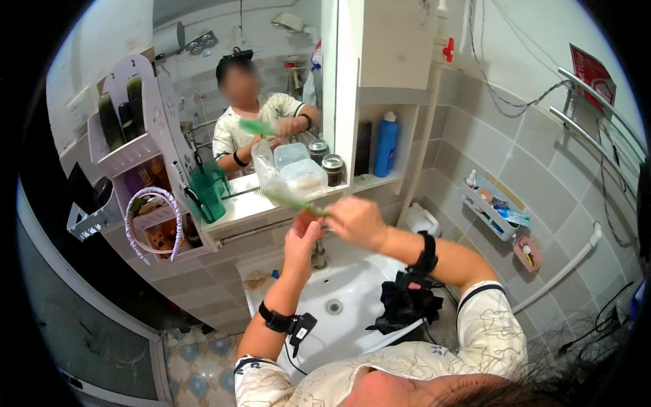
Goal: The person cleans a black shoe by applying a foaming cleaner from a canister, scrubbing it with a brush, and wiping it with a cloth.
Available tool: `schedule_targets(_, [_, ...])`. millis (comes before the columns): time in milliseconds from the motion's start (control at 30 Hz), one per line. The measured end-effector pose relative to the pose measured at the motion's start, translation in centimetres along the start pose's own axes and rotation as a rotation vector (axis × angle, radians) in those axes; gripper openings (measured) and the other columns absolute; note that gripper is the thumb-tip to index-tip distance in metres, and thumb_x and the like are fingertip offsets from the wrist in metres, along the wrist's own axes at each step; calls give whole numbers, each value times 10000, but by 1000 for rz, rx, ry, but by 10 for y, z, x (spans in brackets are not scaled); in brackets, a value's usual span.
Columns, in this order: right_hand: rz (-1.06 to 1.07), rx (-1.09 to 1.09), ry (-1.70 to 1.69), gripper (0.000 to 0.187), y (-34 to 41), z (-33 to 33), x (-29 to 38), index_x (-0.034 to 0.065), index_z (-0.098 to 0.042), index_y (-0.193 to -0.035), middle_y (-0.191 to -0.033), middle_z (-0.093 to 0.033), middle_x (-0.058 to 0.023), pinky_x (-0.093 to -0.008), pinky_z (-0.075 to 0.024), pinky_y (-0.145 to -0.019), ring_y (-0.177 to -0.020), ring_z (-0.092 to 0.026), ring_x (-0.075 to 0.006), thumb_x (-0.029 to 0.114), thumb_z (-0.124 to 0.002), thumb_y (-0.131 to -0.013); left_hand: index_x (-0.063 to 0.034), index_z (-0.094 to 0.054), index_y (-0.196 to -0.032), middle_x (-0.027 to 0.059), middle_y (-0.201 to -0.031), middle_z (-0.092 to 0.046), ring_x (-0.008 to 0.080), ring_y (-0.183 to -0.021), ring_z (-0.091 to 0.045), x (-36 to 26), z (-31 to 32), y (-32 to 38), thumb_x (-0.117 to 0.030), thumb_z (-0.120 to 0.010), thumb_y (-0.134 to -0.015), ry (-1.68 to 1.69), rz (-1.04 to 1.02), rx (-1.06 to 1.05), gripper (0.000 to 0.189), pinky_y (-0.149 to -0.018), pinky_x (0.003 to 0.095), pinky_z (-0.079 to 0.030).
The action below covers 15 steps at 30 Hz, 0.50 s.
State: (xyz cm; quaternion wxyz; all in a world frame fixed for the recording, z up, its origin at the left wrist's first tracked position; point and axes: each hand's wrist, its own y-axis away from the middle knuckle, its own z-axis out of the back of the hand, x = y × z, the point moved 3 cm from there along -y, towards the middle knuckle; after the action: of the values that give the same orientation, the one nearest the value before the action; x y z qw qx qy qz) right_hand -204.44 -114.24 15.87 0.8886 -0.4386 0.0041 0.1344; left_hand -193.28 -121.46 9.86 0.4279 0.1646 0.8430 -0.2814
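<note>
A green comb (290, 199) is held up above the back of the washbasin, in front of the mirror shelf. My right hand (357, 222) is closed around its handle end. Close against it, my left hand (305, 231) has its fingers bent near the same end of the comb; whether it grips anything is hidden by blur and overlap. Both forearms wear black straps with small devices. The mirror (203, 102) reflects the raised arms and the green comb. Below the hands lies the white washbasin (351, 305) with its drain, and the faucet (319, 254) stands behind.
Clear plastic containers (303, 178), lidded jars (332, 169) and a green cup (209, 203) stand on the shelf. A purple headband (152, 224) hangs at the left rack. Black cloth (407, 308) drapes over the basin's right rim. A blue bottle (386, 145) stands in the niche.
</note>
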Motion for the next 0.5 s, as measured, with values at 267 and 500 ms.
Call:
schedule_targets(267, [-78,15,-130,452,7,-16,-18,93,-551,-994,-937,-562,-83,-351,-433,-707,-857,-542,-237,353,-671,-644,-78,-478,-875,69,-873,-581,148,-773,-555,21,28,15,-226,-519,-856,168,166,-291,154,-665,278,-457])
schedule_targets(500, [129,94,325,782,-30,-53,-34,72,-356,-1236,-1187,-413,-64,-364,-253,-945,-1138,-356,-213,268,-714,-570,-86,-477,-872,64,-874,-562,150,-790,-545,14,51,32,-266,-516,-855,125,193,-287,185,-666,281,-460])
